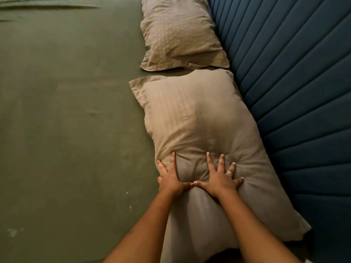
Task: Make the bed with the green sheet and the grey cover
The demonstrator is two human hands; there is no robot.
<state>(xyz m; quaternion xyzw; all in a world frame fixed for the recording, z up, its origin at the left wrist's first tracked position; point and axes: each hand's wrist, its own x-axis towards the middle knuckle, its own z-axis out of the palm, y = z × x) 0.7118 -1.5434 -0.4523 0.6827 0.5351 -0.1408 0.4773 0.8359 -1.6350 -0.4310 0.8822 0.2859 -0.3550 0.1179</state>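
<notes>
The green sheet (66, 111) lies spread flat over the bed (284, 92), olive and mostly smooth, with long creases along the bed's far edge and pale specks toward the near edge.

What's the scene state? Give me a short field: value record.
sheet: green sheet spread flat on the bed, few creases
near pillow: taupe, on the sheet, against blue headboard
far pillow: same colour, also against the headboard
left hand: fingers spread, presses near pillow
right hand: fingers spread, presses near pillow
grey cover: not in view
</notes>
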